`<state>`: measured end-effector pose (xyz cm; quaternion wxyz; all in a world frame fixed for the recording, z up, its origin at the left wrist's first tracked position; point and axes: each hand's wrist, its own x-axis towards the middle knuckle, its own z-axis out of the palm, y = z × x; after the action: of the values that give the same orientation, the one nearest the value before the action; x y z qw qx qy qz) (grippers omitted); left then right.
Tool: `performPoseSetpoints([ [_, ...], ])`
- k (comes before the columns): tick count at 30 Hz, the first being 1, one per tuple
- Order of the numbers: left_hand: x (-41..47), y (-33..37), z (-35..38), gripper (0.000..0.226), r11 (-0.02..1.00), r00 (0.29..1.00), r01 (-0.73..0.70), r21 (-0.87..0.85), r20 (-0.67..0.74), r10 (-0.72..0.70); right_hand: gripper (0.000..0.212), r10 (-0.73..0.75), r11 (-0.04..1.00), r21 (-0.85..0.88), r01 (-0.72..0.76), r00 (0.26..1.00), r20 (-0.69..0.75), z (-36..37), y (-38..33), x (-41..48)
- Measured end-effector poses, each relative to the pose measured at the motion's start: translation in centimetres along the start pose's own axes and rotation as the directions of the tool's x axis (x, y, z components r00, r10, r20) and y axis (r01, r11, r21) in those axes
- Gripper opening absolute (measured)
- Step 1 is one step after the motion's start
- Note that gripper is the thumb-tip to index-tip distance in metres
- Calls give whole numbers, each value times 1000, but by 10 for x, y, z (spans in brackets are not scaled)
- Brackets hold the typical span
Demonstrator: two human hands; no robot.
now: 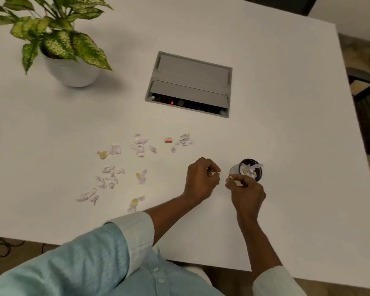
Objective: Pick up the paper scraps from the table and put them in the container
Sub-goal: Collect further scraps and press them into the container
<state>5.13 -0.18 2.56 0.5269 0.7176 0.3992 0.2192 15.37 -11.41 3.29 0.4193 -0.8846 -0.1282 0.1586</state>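
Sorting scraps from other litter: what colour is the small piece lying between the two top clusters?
Red-orange with a pale band, unlike the lilac scraps; head view.

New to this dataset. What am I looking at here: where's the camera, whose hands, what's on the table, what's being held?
There is one picture, from a wide-angle camera on a person's head, looking down at their own bare hands; there is no robot. The white table carries many paper scraps scattered to the left, a small red-and-white item, a potted plant and a grey cable box set into the top. A small dark container, already holding scraps, stands at the right. The left hand and the right hand are each pinched shut on a scrap, close beside the container.
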Motion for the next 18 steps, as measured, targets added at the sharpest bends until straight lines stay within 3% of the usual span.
performPoseSetpoints([
  [3, 19, 20, 38, 13, 999, 998, -24, 26, 56, 23, 11, -42, 994, -100, 35, 996, -74, -23, 1, 27],
  [8, 46, 34, 85, 11, 992, 990, -41, 117, 139, 25, 12, -49, 972, -233, 33, 997, -66, -41, 12, 67],
  [15, 60, 44, 111, 17, 984, 945, -70, 166, 327, 12, 23, -117, 946, -291, 142, 988, 101, -46, 19, 89],
  [18, 59, 44, 109, 28, 984, 943, -78, 163, 334, 19, 24, -165, 933, -301, 195, 979, 123, -49, 22, 91],
])
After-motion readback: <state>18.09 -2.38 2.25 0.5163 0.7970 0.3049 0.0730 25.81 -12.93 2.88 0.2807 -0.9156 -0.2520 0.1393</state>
